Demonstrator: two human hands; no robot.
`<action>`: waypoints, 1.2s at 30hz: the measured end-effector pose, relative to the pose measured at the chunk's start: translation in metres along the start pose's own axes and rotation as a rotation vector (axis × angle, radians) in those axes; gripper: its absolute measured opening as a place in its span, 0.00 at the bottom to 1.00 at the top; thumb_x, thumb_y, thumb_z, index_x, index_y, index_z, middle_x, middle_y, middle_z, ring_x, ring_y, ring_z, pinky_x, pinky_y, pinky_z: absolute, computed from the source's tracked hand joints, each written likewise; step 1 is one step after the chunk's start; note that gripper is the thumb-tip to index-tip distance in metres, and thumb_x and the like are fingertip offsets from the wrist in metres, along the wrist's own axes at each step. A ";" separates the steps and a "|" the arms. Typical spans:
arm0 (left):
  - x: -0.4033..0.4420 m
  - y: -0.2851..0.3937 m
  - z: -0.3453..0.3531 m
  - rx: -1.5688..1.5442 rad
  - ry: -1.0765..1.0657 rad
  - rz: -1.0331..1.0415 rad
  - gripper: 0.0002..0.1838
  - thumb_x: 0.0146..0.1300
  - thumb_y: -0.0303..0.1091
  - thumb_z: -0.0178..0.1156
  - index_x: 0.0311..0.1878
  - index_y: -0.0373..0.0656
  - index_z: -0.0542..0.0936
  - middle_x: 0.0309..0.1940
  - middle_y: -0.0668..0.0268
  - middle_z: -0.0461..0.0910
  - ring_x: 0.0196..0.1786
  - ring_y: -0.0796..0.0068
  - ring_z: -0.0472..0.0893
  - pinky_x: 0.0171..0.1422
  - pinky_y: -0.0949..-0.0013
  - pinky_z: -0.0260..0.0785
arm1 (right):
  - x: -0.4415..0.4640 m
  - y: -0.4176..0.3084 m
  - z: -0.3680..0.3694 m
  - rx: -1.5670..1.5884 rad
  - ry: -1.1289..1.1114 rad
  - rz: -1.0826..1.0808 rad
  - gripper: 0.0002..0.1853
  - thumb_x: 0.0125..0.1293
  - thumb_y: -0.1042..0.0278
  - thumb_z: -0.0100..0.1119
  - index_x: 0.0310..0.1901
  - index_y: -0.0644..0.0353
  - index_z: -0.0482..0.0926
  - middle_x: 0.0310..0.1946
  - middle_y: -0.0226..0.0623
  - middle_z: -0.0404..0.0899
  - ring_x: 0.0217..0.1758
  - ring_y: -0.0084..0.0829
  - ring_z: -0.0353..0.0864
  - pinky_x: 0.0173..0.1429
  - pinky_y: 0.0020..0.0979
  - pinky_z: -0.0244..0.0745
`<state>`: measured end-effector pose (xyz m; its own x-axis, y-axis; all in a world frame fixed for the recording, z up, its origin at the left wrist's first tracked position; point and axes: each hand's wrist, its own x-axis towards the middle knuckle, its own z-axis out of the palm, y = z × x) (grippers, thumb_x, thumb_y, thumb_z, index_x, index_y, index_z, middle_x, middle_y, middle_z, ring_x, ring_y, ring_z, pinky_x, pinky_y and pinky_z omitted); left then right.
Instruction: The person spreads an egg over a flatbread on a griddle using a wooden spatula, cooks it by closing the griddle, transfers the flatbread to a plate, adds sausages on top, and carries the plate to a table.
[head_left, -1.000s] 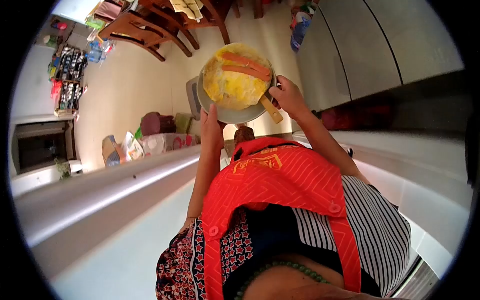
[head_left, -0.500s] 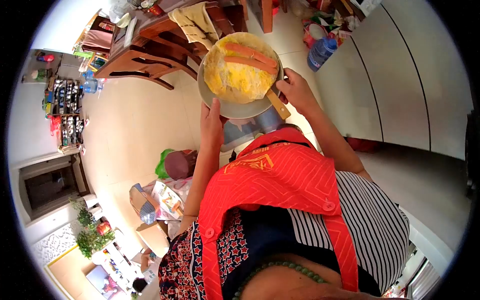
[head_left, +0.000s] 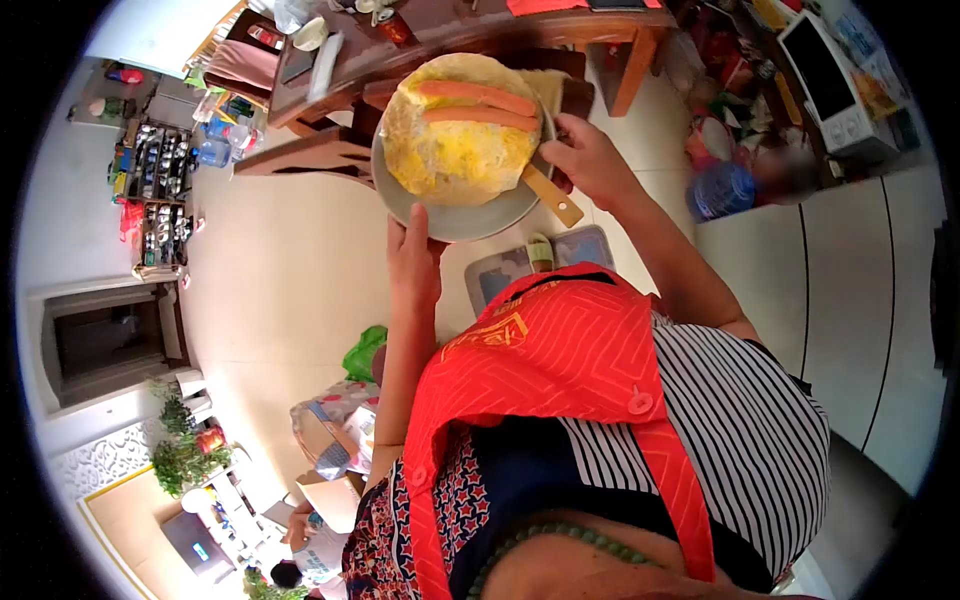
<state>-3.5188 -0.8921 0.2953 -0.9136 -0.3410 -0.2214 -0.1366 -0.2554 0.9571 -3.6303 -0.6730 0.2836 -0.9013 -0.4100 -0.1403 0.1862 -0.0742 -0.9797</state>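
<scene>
A grey plate point(head_left: 470, 225) is held out in front of me, between both hands. Spread over it lies a yellow egg pancake point(head_left: 455, 160), with two long sausage pieces point(head_left: 478, 96) side by side near its far edge. A utensil with a flat wooden handle point(head_left: 555, 197) rests on the plate, its handle sticking out over the near right rim; its other end is hidden. My left hand point(head_left: 415, 255) grips the plate's near left rim, thumb on top. At the right rim, my right hand point(head_left: 590, 165) pinches the plate beside the wooden handle.
Beyond the plate stands a wooden table point(head_left: 440, 40) with a can point(head_left: 396, 28) on it and a chair point(head_left: 310, 155) beside it. Low grey cabinets point(head_left: 840, 270) line the right, with a microwave point(head_left: 825, 75) farther back. A floor mat point(head_left: 590, 245) lies below. Another person point(head_left: 310, 550) is at lower left.
The view has moved toward the table, which shows more fully, and the microwave has come into sight. Both hands still hold the plate, which sits slightly farther left in view.
</scene>
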 end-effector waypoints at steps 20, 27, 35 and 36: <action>0.351 0.114 -0.147 0.024 -0.089 -0.269 0.19 0.73 0.40 0.50 0.62 0.44 0.65 0.51 0.63 0.76 0.45 0.71 0.80 0.43 0.68 0.76 | 0.344 -0.008 0.128 0.095 -0.010 0.311 0.13 0.63 0.67 0.54 0.45 0.67 0.71 0.30 0.37 0.76 0.27 0.26 0.79 0.26 0.27 0.75; 0.493 0.050 -0.203 0.051 -0.099 -0.588 0.19 0.74 0.40 0.47 0.64 0.47 0.63 0.54 0.62 0.73 0.49 0.65 0.77 0.44 0.63 0.76 | 0.438 0.072 0.159 0.061 0.162 0.459 0.15 0.65 0.69 0.51 0.48 0.69 0.67 0.32 0.44 0.76 0.27 0.30 0.79 0.25 0.31 0.75; 0.610 0.003 -0.202 -0.023 -0.018 -0.626 0.18 0.73 0.38 0.47 0.62 0.45 0.65 0.56 0.62 0.69 0.54 0.63 0.71 0.55 0.56 0.70 | 0.527 0.121 0.174 0.132 0.374 0.502 0.09 0.64 0.72 0.49 0.44 0.64 0.67 0.29 0.37 0.74 0.26 0.28 0.77 0.28 0.28 0.76; 0.616 0.003 -0.198 -0.023 -0.009 -0.618 0.18 0.73 0.38 0.47 0.62 0.43 0.65 0.55 0.62 0.69 0.55 0.63 0.71 0.56 0.56 0.69 | 0.530 0.115 0.179 0.147 0.407 0.509 0.09 0.65 0.71 0.50 0.45 0.62 0.67 0.33 0.38 0.74 0.27 0.27 0.77 0.29 0.28 0.77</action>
<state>-4.0063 -1.2821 0.1252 -0.6710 -0.1164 -0.7322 -0.6336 -0.4229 0.6479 -4.0165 -1.0609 0.1227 -0.7575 -0.0531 -0.6507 0.6524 -0.0969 -0.7516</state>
